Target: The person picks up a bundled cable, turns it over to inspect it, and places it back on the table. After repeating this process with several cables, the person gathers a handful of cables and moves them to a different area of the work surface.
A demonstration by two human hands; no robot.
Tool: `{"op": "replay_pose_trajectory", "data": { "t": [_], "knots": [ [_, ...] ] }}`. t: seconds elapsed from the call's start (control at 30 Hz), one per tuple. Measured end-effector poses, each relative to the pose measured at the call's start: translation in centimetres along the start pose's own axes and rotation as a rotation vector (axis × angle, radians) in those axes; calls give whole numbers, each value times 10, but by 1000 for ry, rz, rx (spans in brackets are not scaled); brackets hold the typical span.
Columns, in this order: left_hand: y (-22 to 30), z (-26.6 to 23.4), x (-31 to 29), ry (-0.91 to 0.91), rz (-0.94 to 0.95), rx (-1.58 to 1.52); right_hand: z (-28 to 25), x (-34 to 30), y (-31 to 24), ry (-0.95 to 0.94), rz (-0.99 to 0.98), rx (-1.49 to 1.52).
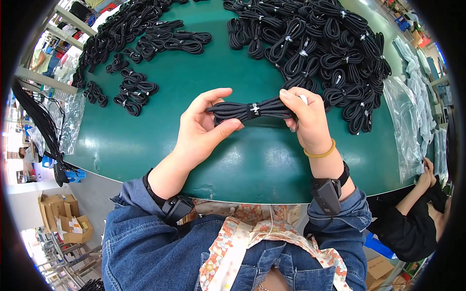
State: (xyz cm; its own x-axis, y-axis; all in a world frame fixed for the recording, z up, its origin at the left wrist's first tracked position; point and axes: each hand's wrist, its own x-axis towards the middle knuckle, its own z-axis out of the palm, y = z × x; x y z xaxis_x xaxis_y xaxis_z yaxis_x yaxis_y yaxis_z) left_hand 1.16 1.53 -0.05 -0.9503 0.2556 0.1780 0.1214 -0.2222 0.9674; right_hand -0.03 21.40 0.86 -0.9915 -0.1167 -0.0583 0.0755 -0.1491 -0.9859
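A coiled black braided cable [233,111], bound at its middle by a black band with white print, lies level between my hands above the green table [204,150]. My right hand [308,114] pinches its right end, thumb on top and fingers behind. A small white piece [304,99] shows between those fingers; what it is I cannot make out. Around the left end, my left hand [199,126] curls loosely, its thumb against the lower edge and its index finger raised above the coil.
A large heap of black coiled cables [310,48] covers the back right. More coils [165,39] lie at the back left, with a few smaller bundles [131,92] nearer. Clear plastic bags [403,116] line the right edge. A co-worker's hand [427,174] is at the far right.
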Motion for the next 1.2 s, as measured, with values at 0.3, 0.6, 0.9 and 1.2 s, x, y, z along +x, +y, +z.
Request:
{"op": "replay_pose_trajectory", "data": {
  "t": [0.3, 0.6, 0.9, 1.2],
  "knots": [
    [5, -17, 4, 90, -215, -62, 11, -3, -3, -151, 15, 102],
    [15, -91, 34, 533, 139, 1089, 0, -3, 1, -551, 222, -283],
    [-2, -87, 27, 538, -337, 1639, -4, 0, -9, -36, -319, 707],
    [2, -46, 30, -133, -102, 1373, -9, 2, 1, -245, -152, 343]
  ]
}}
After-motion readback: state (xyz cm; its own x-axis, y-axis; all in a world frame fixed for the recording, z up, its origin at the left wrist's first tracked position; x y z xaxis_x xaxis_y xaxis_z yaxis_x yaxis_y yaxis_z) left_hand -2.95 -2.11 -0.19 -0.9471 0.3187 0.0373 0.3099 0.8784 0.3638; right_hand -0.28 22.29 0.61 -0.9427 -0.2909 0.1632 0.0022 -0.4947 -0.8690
